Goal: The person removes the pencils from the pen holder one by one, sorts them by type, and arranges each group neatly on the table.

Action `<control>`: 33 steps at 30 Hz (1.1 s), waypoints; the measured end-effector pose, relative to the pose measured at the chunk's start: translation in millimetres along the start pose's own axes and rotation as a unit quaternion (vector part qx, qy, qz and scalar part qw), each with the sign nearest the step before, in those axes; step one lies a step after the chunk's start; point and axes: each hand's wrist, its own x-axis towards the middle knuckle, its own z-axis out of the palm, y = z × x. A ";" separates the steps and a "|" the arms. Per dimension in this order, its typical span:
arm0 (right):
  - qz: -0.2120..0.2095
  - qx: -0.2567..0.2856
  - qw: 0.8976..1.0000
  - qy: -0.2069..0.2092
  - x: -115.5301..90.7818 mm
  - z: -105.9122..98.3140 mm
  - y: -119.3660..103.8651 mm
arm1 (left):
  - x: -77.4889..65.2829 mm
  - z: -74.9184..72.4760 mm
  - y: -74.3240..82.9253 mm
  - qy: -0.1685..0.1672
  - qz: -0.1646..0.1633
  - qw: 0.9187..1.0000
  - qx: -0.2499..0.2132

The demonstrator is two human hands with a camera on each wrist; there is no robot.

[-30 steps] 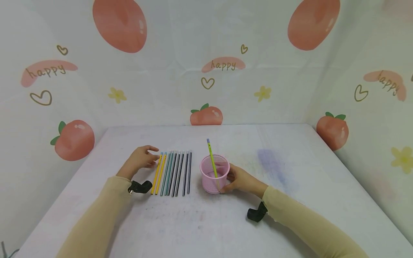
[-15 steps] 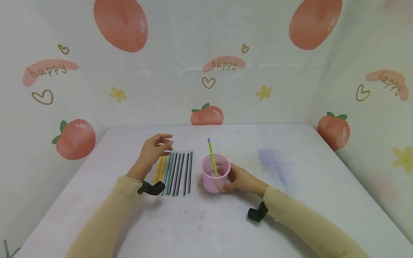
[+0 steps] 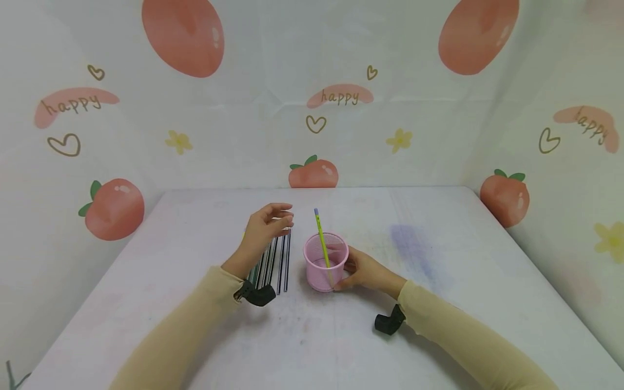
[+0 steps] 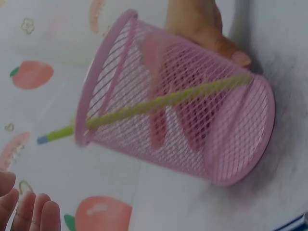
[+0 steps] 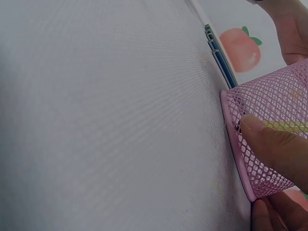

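A pink mesh pencil cup (image 3: 324,277) stands upright on the table with one yellow-green pencil (image 3: 320,233) leaning in it, its bluish end up. My right hand (image 3: 368,272) grips the cup's right side; in the right wrist view its thumb (image 5: 274,144) presses the mesh near the base. Left of the cup, my left hand (image 3: 268,229) hovers over a row of pencils (image 3: 281,265), fingers loosely bent and holding nothing. Several dark pencils show; the teal and yellow ones are mostly hidden behind that hand and wrist. At the left wrist view's lower corner are my left fingertips (image 4: 50,216).
The white table (image 3: 414,346) meets a printed backdrop (image 3: 234,135) at its rear edge and sides. A black wrist camera (image 3: 260,296) hangs low over the pencils' near ends; another wrist camera (image 3: 388,322) sits by my right sleeve.
My left hand has moved rightward from the left side of the yellow pencils, across the row toward the cup. The right hand, cup and yellow-green pencil have stayed in place.
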 end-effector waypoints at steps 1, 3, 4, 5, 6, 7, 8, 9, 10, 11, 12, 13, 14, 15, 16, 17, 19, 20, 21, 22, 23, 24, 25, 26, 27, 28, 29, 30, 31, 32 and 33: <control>0.001 0.000 1.000 0.000 0.0 0.1 0.0 | -0.3 3.4 -0.1 -0.006 0.001 1.000 -0.002; 0.002 0.002 1.000 0.000 0.1 0.1 0.1 | -0.3 9.4 -0.6 -0.020 0.006 1.000 -0.004; 0.002 0.002 1.000 0.000 0.1 0.0 0.3 | 0.1 12.1 -1.4 -0.026 0.007 1.000 -0.002; 0.002 0.002 1.000 0.000 0.0 -0.1 0.5 | 0.3 14.8 -1.6 -0.032 0.008 0.999 0.002; 0.002 0.004 1.000 -0.001 0.1 -0.1 0.6 | 0.4 17.2 -2.1 -0.035 0.008 0.999 0.004; 0.002 0.005 1.000 -0.002 0.2 -0.2 0.7 | 0.5 19.5 -2.3 -0.038 0.008 0.999 0.010; 0.001 0.004 1.000 -0.002 0.2 -0.3 0.8 | 0.7 21.6 -2.6 -0.041 0.007 0.999 0.016; 0.001 0.003 1.000 -0.004 0.3 -0.4 0.8 | 0.9 23.6 -3.1 -0.042 0.006 0.999 0.022; 0.001 0.003 1.000 -0.004 0.5 -0.4 0.8 | 1.4 25.4 -3.9 -0.044 0.005 0.999 0.027; 0.001 0.003 1.000 -0.005 0.6 -0.5 0.8 | 1.3 27.4 -3.8 -0.046 0.002 0.998 0.033; 0.001 0.002 1.000 -0.004 0.8 -0.6 0.7 | 1.5 29.0 -4.2 -0.048 -0.001 0.998 0.040; 0.001 0.001 1.000 -0.004 1.0 -0.8 0.8 | 1.5 30.5 -4.6 -0.050 -0.003 0.998 0.047; 0.002 -0.001 1.000 -0.003 1.2 -1.0 0.7 | 1.8 32.0 -5.1 -0.053 -0.005 0.997 0.052; 0.002 0.000 1.000 -0.002 1.4 -1.2 0.7 | 2.0 33.5 -5.7 -0.055 -0.007 0.997 0.058; 0.001 0.000 1.000 -0.002 1.5 -1.4 0.6 | 1.7 35.0 -5.7 -0.056 -0.009 0.996 0.065; 0.001 0.000 1.000 -0.001 1.7 -1.6 0.5 | 1.3 36.5 -5.5 -0.056 -0.012 0.996 0.070; 0.000 -0.002 1.000 -0.001 1.8 -1.8 0.2 | 1.2 39.3 -6.5 -0.055 -0.016 0.996 0.072; 0.000 -0.003 1.000 -0.002 2.0 -1.9 0.0 | 1.1 40.8 -7.0 -0.053 -0.019 0.996 0.071; 0.000 -0.002 1.000 -0.003 2.1 -1.9 0.0 | 1.0 42.2 -7.6 -0.052 -0.021 0.996 0.067; 0.000 -0.002 1.000 -0.004 2.2 -1.9 -0.1 | 0.6 43.3 -8.1 -0.052 -0.023 0.996 0.063; 0.002 -0.003 1.000 -0.004 2.3 -1.9 -0.1 | 0.7 44.4 -9.0 -0.053 -0.024 0.997 0.057; 0.002 -0.004 1.000 -0.005 2.4 -1.8 0.0 | 0.9 45.4 -10.1 -0.053 -0.028 0.997 0.053; 0.003 -0.005 1.000 -0.005 2.4 -1.8 0.0 | 1.1 46.2 -11.1 -0.053 -0.030 0.997 0.049; 0.003 -0.005 1.000 -0.006 2.5 -1.7 0.0 | 1.5 46.8 -12.3 -0.053 -0.033 0.997 0.047; 0.004 -0.006 1.000 -0.005 2.3 -1.7 -0.2 | 1.9 47.5 -13.2 -0.053 -0.032 0.997 0.046; 0.006 -0.009 1.000 -0.003 2.1 -1.6 -0.4 | 2.7 47.9 -14.2 -0.053 -0.032 0.997 0.044; 0.008 -0.011 1.000 -0.002 2.0 -1.6 -0.6 | 3.3 48.6 -14.6 -0.052 -0.036 0.997 0.043; 0.009 -0.013 1.000 -0.001 1.9 -1.6 -0.7 | 3.7 49.1 -14.9 -0.051 -0.038 0.997 0.043; 0.012 -0.015 1.000 0.001 1.8 -1.6 -0.8 | 3.9 49.6 -14.9 -0.051 -0.038 0.997 0.044; 0.013 -0.016 1.000 0.001 1.6 -1.6 -1.0 | 4.2 50.1 -15.2 -0.051 -0.039 0.997 0.044; 0.013 -0.018 1.000 0.002 1.4 -1.7 -0.9 | 4.1 50.6 -14.9 -0.051 -0.041 0.997 0.045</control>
